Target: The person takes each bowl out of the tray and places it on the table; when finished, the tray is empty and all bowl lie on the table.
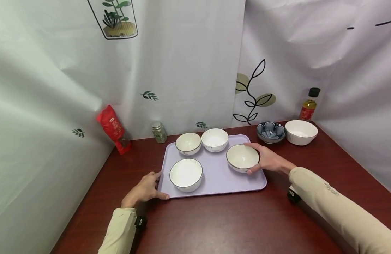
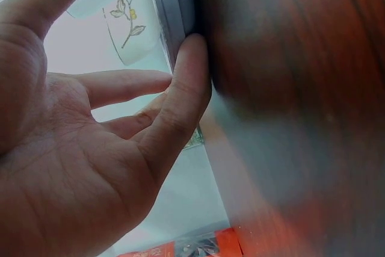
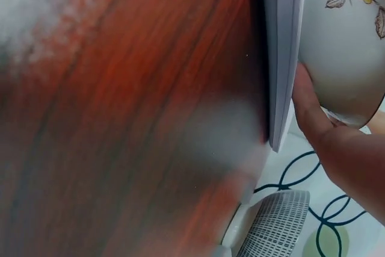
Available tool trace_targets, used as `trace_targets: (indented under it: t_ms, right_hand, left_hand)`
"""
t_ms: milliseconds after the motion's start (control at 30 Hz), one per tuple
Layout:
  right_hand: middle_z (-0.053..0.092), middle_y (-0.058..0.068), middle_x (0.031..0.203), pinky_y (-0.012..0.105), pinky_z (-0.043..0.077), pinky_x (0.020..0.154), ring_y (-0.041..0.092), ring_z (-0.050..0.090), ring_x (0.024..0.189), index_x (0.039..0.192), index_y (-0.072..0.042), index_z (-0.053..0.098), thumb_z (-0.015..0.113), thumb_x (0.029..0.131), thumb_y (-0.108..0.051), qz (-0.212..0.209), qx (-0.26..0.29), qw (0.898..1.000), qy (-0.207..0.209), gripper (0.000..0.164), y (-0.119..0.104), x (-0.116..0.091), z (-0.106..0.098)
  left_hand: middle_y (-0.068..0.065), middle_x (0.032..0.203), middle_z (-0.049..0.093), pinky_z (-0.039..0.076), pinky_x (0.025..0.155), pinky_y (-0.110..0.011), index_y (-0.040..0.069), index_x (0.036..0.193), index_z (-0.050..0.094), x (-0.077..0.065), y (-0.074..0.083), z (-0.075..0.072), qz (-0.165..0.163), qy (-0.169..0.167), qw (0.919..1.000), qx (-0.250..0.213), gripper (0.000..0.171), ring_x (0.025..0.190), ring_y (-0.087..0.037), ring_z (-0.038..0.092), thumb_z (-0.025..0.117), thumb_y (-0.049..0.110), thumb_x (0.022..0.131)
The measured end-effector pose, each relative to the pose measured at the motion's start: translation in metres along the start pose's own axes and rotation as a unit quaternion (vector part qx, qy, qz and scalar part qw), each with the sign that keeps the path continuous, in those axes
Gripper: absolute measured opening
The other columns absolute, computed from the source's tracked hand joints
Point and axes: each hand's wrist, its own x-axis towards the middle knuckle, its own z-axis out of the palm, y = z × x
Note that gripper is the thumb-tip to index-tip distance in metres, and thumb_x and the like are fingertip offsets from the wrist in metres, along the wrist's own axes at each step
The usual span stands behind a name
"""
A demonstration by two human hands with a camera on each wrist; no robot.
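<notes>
A lilac tray point(image 1: 214, 181) lies on the dark red table, bearing several white bowls. My right hand point(image 1: 271, 160) holds the dark-rimmed right-hand bowl point(image 1: 242, 157) by its right side, fingers at the back and thumb in front; leaf sprigs decorate this bowl point(image 3: 340, 46) in the right wrist view. At the tray's left front corner my left hand point(image 1: 147, 187) grips the edge, its fingertips against the side in the left wrist view. Near this hand stands a deeper white bowl point(image 1: 186, 174). Two more bowls, one cream point(image 1: 188, 144) and one white point(image 1: 215, 140), sit along the back.
Right of the tray stand a blue petal-patterned bowl point(image 1: 270, 132), a ribbed white bowl point(image 1: 301, 132) and an oil bottle point(image 1: 308, 105). Behind its left side are a spice jar point(image 1: 159, 132) and a red packet point(image 1: 114, 129) leaning on the curtain point(image 1: 189, 70). The table point(image 1: 221, 225) extends in front.
</notes>
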Motion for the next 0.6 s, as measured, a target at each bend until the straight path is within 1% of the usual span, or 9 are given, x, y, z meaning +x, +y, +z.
trace_targets:
  t_ms: [133,333,467,600]
  right_hand:
    - [0.044,0.023,0.147,0.056,0.030,0.113,0.037,0.045,0.130,0.153,-0.003,0.036,0.096,0.060,-0.026,0.003,-0.007,1.000,0.005,0.113,0.001,0.004,0.002]
    - [0.048,0.020,0.141,0.050,0.034,0.109,0.034,0.048,0.124,0.150,-0.003,0.043,0.097,0.056,-0.028,-0.008,-0.022,0.999,0.025,0.112,0.001,0.008,0.002]
    - [0.046,0.021,0.146,0.050,0.034,0.110,0.035,0.047,0.127,0.151,-0.004,0.043,0.097,0.057,-0.029,0.001,-0.023,0.999,0.031,0.111,0.004,0.001,-0.003]
    - [0.041,0.022,0.152,0.053,0.033,0.110,0.036,0.045,0.131,0.152,-0.007,0.042,0.097,0.059,-0.028,0.005,-0.018,0.999,0.041,0.109,0.004,-0.010,-0.014]
  left_hand:
    - [-0.017,0.111,0.057,0.050,0.080,-0.036,-0.009,0.146,0.044,-0.001,0.000,0.000,0.002,-0.001,1.0000,0.001,0.104,0.090,-0.020,0.056,0.096,0.029,0.064]
    - [-0.017,0.108,0.057,0.050,0.079,-0.035,-0.010,0.145,0.044,0.000,-0.002,-0.001,0.005,0.001,1.0000,0.002,0.104,0.089,-0.020,0.056,0.096,0.029,0.064]
    - [-0.016,0.109,0.057,0.050,0.079,-0.035,-0.010,0.145,0.044,0.000,-0.003,0.000,0.003,-0.002,1.0000,0.001,0.104,0.089,-0.020,0.057,0.096,0.029,0.064]
    - [-0.017,0.109,0.057,0.050,0.079,-0.035,-0.009,0.145,0.044,0.000,-0.003,-0.001,0.009,0.001,1.0000,-0.002,0.104,0.089,-0.020,0.056,0.096,0.029,0.063]
